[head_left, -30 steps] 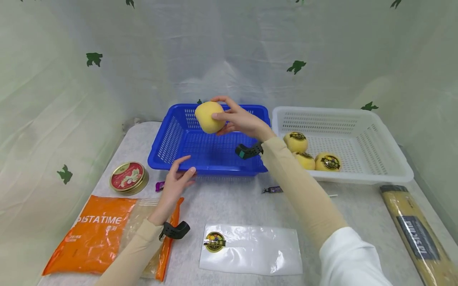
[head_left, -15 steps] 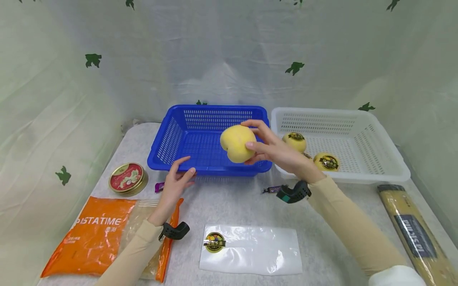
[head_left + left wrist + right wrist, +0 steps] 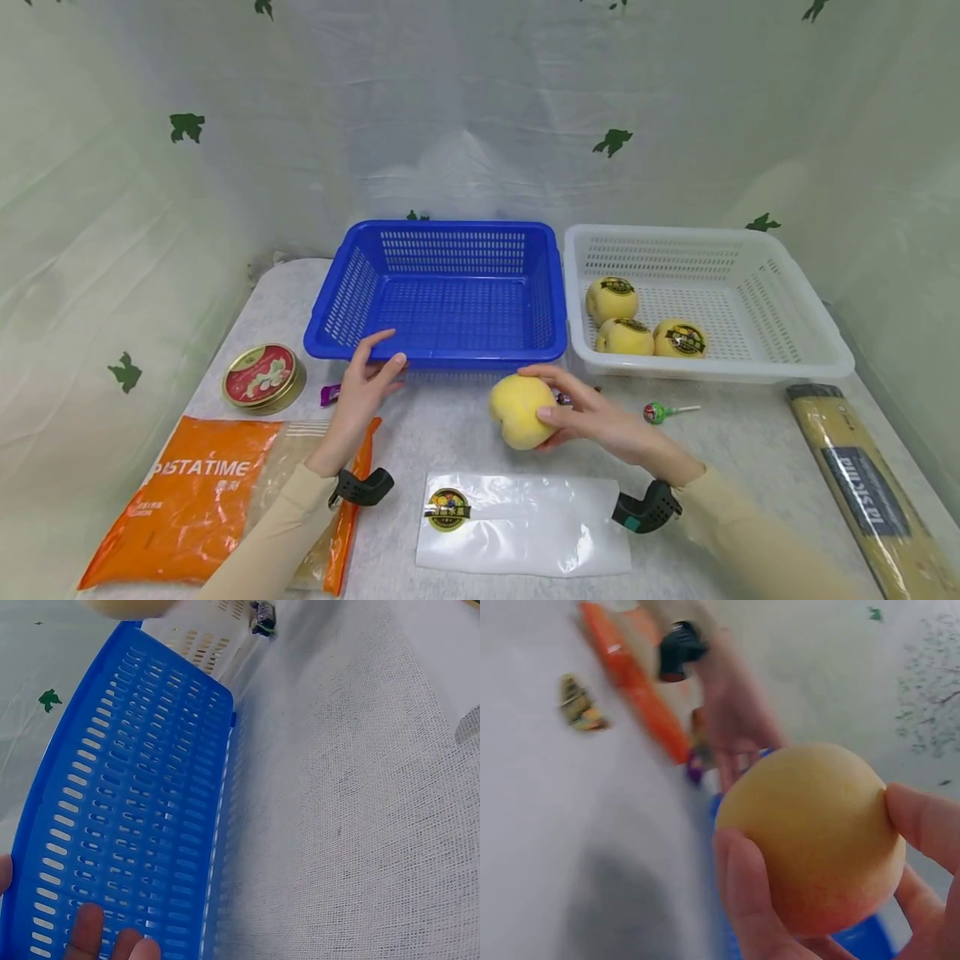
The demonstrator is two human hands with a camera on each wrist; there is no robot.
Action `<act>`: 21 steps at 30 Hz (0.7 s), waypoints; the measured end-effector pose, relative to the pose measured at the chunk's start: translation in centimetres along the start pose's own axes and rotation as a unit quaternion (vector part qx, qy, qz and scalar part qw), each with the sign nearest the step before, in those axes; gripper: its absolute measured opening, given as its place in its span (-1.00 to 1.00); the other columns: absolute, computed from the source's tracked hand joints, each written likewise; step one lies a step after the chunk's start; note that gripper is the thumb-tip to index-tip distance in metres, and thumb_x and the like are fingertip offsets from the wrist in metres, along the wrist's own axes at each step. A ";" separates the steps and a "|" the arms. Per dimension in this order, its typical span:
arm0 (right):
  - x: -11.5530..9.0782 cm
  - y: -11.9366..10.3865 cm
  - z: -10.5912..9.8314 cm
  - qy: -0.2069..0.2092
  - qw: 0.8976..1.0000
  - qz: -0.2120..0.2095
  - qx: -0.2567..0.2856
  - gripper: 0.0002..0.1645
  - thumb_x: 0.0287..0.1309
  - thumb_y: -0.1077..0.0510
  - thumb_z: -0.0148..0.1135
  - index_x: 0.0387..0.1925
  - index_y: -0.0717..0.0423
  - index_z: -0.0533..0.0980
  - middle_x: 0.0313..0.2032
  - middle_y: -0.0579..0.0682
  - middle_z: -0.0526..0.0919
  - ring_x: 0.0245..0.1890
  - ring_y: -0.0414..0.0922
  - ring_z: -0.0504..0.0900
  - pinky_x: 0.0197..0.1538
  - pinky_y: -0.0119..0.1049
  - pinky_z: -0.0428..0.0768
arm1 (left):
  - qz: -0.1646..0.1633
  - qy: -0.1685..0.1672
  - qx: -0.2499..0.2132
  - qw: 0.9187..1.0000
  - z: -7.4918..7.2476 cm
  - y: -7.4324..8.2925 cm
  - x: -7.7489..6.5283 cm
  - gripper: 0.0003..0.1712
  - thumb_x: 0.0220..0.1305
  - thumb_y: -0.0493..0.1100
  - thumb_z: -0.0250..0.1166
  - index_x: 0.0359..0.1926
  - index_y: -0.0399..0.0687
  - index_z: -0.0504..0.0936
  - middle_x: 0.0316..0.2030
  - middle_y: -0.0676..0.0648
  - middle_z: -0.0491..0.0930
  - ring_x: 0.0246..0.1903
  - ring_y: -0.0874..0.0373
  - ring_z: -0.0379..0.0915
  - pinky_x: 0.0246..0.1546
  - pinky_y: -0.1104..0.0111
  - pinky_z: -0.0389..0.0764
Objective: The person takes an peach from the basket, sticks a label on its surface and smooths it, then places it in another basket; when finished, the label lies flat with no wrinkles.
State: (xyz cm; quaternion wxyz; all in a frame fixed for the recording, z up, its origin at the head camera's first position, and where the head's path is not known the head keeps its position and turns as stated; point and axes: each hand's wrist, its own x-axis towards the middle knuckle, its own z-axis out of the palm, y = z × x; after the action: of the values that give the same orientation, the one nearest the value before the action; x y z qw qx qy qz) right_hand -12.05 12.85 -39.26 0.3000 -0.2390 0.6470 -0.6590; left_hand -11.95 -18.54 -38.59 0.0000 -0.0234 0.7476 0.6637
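Observation:
My right hand (image 3: pixel 600 421) holds a yellow peach (image 3: pixel 522 412), thumb on the near side and fingers round the far side. It is over the table in front of the blue basket (image 3: pixel 435 360). A pink blush shows on the peach (image 3: pixel 810 840) in the right wrist view. My left hand (image 3: pixel 363 400) is at the basket's front rim, its index finger reaching over the edge and the thumb just below. In the left wrist view, fingertips (image 3: pixel 88 930) lie close against the basket's slotted outer wall. No peach lies in the blue basket.
A white basket (image 3: pixel 817 333) holds three stickered peaches (image 3: pixel 680 339). A white plastic bag (image 3: pixel 525 533), a lollipop (image 3: pixel 656 412), a round red-and-gold tin (image 3: pixel 262 379), an orange pouch (image 3: pixel 202 500) and a pasta packet (image 3: pixel 862 483) lie around. A purple-wrapped sweet (image 3: pixel 330 394) sits by my left hand.
My right hand has carried the peach from over the blue basket toward me and to the right, out in front of the basket. My left hand has stayed at the rim.

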 end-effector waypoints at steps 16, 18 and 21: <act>-0.5 4.6 2.7 0.102 0.993 0.063 -0.023 -0.33 0.20 0.11 0.10 0.24 -0.08 0.00 0.19 0.23 0.00 -0.40 0.16 0.59 -0.35 -0.04 0.59 | 0.006 0.000 0.023 1.000 -0.5 -2.1 0.9 -0.36 0.25 0.04 0.11 0.30 0.09 0.14 0.03 -0.28 0.35 0.01 -0.20 0.34 -0.06 0.14 0.45; -0.8 3.7 2.7 0.105 0.992 0.058 -0.027 -0.33 0.19 0.15 0.11 0.25 -0.04 0.02 0.20 0.23 0.02 -0.39 0.20 0.58 -0.34 0.01 0.58 | 0.011 -0.012 0.024 1.000 -0.5 -2.0 0.8 -0.36 0.27 -0.01 0.09 0.32 0.13 0.09 0.06 -0.28 0.31 0.02 -0.21 0.32 -0.04 0.10 0.43; -1.3 2.3 2.9 0.104 0.993 0.040 -0.034 -0.34 0.19 0.21 0.10 0.26 0.03 0.05 0.21 0.22 0.04 -0.38 0.26 0.56 -0.32 0.08 0.55 | 0.042 -0.048 0.051 0.997 -0.4 -2.0 0.1 -0.32 0.29 -0.10 0.09 0.35 0.16 0.01 0.05 -0.28 0.32 -0.01 -0.21 0.34 -0.06 0.09 0.44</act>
State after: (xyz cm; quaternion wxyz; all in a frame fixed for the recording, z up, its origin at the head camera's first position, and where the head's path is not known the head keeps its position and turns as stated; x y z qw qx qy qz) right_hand -8.87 11.79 -41.33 0.2494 -0.1532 0.7060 -0.6449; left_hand -11.93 -19.19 -40.48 0.0090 0.0396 0.7797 0.6249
